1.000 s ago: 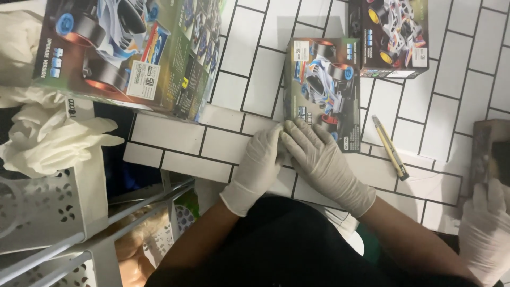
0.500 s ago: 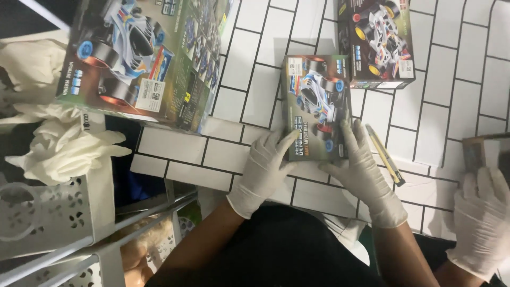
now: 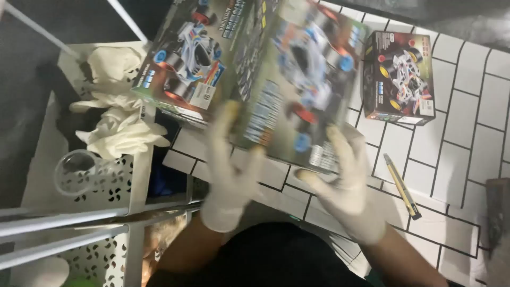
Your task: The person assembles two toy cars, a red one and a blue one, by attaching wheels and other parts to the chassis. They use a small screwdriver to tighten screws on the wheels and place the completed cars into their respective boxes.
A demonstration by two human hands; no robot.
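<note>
I hold a toy car box (image 3: 297, 85) lifted above the tiled surface (image 3: 467, 127), left hand (image 3: 229, 159) and right hand (image 3: 340, 180) gripping its near edge; a yellow utility knife (image 3: 402, 187) lies toward the right edge.

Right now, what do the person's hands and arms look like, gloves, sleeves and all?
Both hands wear thin, off-white disposable gloves: the left hand and the right hand. Each glove ends in a cuff just past the wrist. Above the cuffs the forearms are bare, with no sleeves, watch or jewellery visible. The gloves look plain and unmarked, though motion blur softens fine detail.
</note>
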